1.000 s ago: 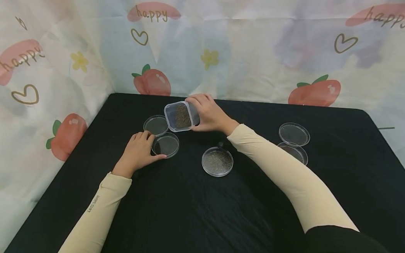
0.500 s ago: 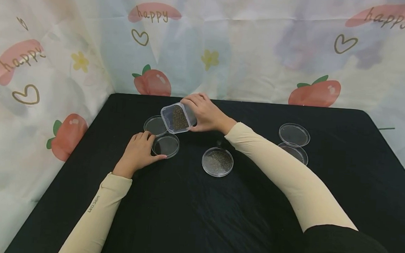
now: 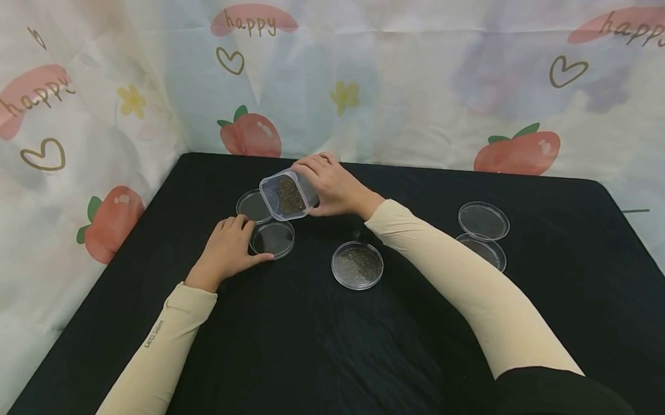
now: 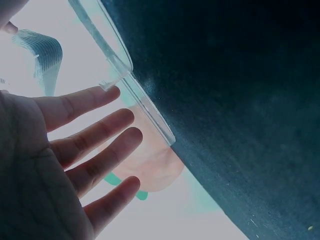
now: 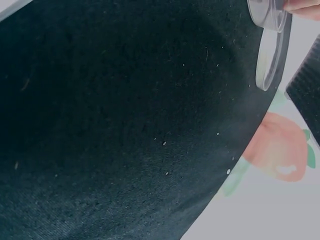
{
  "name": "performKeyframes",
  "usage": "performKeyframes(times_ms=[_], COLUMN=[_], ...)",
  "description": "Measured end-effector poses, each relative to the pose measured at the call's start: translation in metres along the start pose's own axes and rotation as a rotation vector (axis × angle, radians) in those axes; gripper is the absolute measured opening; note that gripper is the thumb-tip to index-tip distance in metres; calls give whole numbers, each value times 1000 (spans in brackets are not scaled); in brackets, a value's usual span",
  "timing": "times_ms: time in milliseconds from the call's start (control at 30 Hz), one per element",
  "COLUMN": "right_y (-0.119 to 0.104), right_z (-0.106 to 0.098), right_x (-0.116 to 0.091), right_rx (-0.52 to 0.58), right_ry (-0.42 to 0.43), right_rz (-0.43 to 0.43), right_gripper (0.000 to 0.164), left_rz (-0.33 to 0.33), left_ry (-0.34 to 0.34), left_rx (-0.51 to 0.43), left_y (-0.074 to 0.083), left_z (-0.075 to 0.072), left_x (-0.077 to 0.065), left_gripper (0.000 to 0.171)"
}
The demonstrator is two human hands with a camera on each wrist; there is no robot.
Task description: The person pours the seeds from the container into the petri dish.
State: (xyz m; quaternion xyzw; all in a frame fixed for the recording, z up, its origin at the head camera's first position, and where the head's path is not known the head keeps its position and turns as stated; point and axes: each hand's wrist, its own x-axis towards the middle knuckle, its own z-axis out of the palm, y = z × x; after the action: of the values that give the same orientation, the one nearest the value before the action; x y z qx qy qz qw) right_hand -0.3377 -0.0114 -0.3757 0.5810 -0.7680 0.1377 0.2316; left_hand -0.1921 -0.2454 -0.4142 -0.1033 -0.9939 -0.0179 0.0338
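My right hand (image 3: 336, 185) grips a clear plastic box (image 3: 269, 188) by its side at the back of the table. The box is tilted to the left, and dark brown granules (image 3: 292, 197) lie against one wall of it. Below its lower edge sits a petri dish (image 3: 272, 254), held at the rim between the thumb and fingers of my left hand (image 3: 221, 251). In the left wrist view the fingertips (image 4: 112, 93) are right at that dish's edge. Behind it, a second clear dish (image 3: 249, 205) is partly covered by the box.
A petri dish (image 3: 356, 285) containing grainy brown-grey material stands mid-table. Two clear dishes (image 3: 483, 220) overlap at the right, the nearer partly hidden by the right sleeve (image 3: 449, 265). Small pale specks (image 5: 164, 143) dot the black cloth (image 3: 312, 358). A printed curtain (image 3: 408, 98) hangs behind.
My right hand has shifted a little to the left with the box, bringing it further over the left dishes. The left hand has stayed at its dish.
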Motion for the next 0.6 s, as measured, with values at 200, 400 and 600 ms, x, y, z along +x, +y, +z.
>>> performKeyframes(times_ms=[200,400,600], right_y=[-3,-5,-5], right_z=[-2,-3,0], right_x=[3,6,9], right_rx=[-4,-23,-25], right_ry=[-14,-5,3], right_rz=[-11,-30,-51], right_gripper=[83,85,85], left_rz=[1,3,5], left_ry=[0,3,4], left_rx=[3,2,2], left_y=[0,0,-1], left_z=[0,0,1], left_x=[0,1,1], left_gripper=[85,85,85])
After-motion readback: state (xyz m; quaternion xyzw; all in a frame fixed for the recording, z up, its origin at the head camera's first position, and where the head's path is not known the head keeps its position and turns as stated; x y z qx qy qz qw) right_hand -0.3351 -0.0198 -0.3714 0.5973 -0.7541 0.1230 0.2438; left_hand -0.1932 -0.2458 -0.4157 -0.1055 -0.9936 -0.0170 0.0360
